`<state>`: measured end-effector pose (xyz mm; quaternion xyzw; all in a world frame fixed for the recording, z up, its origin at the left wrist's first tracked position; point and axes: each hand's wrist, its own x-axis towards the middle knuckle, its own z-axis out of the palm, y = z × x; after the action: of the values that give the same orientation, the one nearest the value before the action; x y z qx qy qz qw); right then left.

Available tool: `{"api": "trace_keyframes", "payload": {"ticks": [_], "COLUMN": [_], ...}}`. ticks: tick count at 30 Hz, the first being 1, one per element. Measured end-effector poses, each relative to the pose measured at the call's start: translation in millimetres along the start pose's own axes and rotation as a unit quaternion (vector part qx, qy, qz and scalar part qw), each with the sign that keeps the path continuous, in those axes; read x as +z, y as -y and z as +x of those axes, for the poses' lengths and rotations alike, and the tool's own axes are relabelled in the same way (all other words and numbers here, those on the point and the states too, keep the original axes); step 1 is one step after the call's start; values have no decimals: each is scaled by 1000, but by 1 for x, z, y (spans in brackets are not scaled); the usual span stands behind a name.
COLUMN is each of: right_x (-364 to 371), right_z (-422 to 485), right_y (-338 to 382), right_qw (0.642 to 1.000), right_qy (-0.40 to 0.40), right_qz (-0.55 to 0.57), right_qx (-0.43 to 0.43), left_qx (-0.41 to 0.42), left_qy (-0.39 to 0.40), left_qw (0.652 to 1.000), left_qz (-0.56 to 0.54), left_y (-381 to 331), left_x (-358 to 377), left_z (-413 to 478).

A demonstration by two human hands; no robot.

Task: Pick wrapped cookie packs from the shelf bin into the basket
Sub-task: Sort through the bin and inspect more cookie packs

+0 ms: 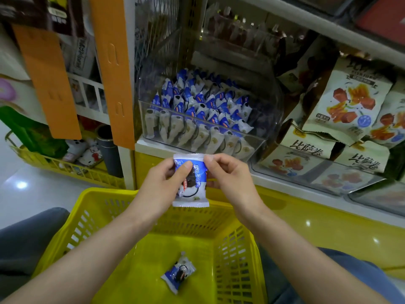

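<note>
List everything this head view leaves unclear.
1. Held pack: the left hand and right hand pinch it, and their fingers cover part of its print.
2. Bin: the packs inside overlap, so they cannot be counted.
3. Basket: one loose pack shows; the forearms and the bottom edge hide the rest of its floor.
4. Top shelf goods: too blurred to identify.
</note>
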<state>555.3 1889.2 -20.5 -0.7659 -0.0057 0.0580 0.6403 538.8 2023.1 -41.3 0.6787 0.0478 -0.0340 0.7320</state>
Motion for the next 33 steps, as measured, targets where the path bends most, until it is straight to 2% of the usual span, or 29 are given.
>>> {"api": "trace_keyframes", "payload": {"ticks": [2,6,9,11,13,16,18,20,22,26,29,33], "right_x": [3,14,19,18,17,15,10,3,-5,-27,-38,-37], "right_z": [-1,-7,-4,2,5,19,45,82,124,191,212,222], "right_y": [6,10,15,21,26,45,63,79,88,79,70,67], "right_qw": [1000,990,989,992,988,967,946,928,913,861,840,821], "right_qy": [12,42,3,-13,0,11,-28,-72,-83,-64,-55,-32], "right_qz": [10,-111,-108,-82,-99,-164,-212,-260,-330,-497,-540,-568], "right_qx": [-10,-73,-96,-99,-116,-192,-243,-256,-224,-91,-10,46], "left_qx": [22,20,-31,-26,1,28,27,21,16,18,12,6], "left_qy": [-30,-82,-21,9,-1,-19,-37,-48,-51,-44,-44,-53], "left_qw": [999,995,992,994,997,995,993,992,991,987,985,982], "left_qz": [-10,-48,-123,-103,-79,-96,-109,-113,-120,-155,-168,-180], "left_y": [-3,-8,-16,-19,-22,-30,-36,-38,-40,-40,-43,-46], "left_x": [-2,-9,-12,-14,-16,-22,-26,-28,-29,-33,-39,-42], "left_z": [0,5,7,6,8,15,19,23,25,29,32,36]}}
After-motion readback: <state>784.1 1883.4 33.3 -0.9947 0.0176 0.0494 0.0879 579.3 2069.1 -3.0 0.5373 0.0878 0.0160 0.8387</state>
